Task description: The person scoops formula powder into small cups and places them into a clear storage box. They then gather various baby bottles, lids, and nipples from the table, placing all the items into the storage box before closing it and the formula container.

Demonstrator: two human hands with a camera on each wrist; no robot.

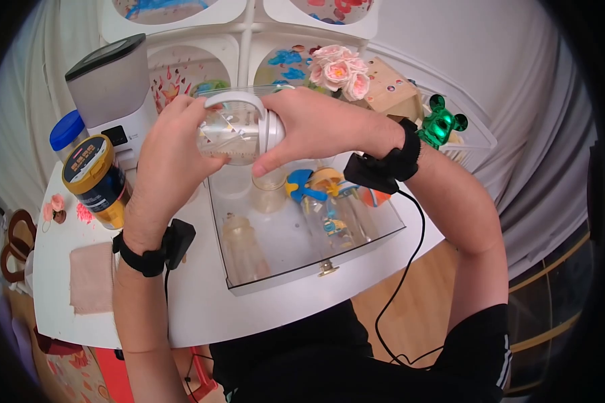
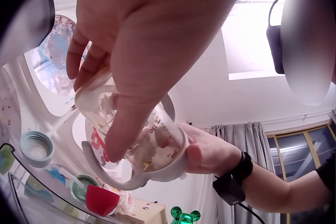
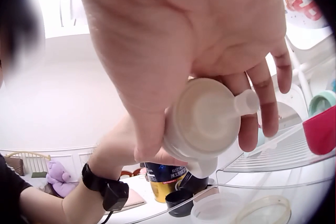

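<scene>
A clear sippy cup point(image 1: 230, 136) with printed markings, a white collar and white handles lies sideways in the air between both hands. My left hand point(image 1: 170, 144) grips its clear body, thumb along the near side. At the other end my right hand point(image 1: 312, 121) holds the white lid point(image 3: 203, 116), thumb and fingers around its rim; a short spout sticks out of it. Below them stands a clear box point(image 1: 296, 270). Inside it are a bottle with a beige top point(image 1: 244, 245), a small clear jar point(image 1: 269, 195) and clear bottles point(image 1: 329, 218) with a blue-and-yellow top.
Left on the white table point(image 1: 181, 322) stand a black-and-yellow tub point(image 1: 95, 181), a blue-lidded jar point(image 1: 67, 131) and a grey-white appliance point(image 1: 107, 84). A folded beige cloth point(image 1: 92, 279) lies nearer. Pink roses point(image 1: 339, 70) and a shiny green bear figure point(image 1: 440, 122) stand behind.
</scene>
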